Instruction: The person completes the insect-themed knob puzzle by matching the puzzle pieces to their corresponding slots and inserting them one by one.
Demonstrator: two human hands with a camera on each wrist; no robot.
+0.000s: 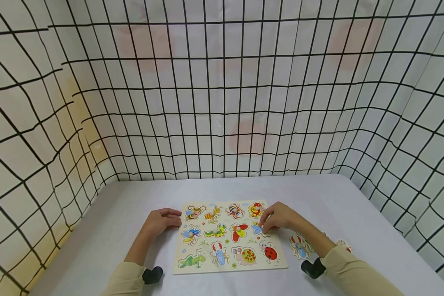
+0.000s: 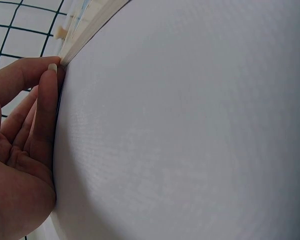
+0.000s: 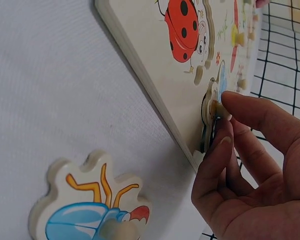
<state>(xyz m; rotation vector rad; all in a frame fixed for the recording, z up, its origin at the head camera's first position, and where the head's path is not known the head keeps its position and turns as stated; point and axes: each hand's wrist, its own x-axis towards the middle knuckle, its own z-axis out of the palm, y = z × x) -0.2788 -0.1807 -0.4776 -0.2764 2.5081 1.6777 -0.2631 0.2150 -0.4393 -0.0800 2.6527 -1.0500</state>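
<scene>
A wooden insect puzzle board (image 1: 259,266) lies flat on the table. My left hand (image 1: 163,220) rests at its left side, fingertips touching the edge; in the left wrist view the finger and thumb tips (image 2: 49,95) meet the board's corner. Over the right side of the board, my right hand (image 1: 279,217) pinches the small knob of a puzzle piece (image 3: 207,120). That piece is tilted on edge above a printed blue-winged insect, and most of its face is hidden. On the table beside it lies a blue beetle puzzle piece (image 3: 77,220) with a knob.
More loose puzzle pieces (image 1: 344,245) lie right of the board, partly hidden by the right forearm. Several knobs stand up from the board. A white wall with black grid lines (image 1: 222,98) surrounds the white tabletop (image 1: 140,191).
</scene>
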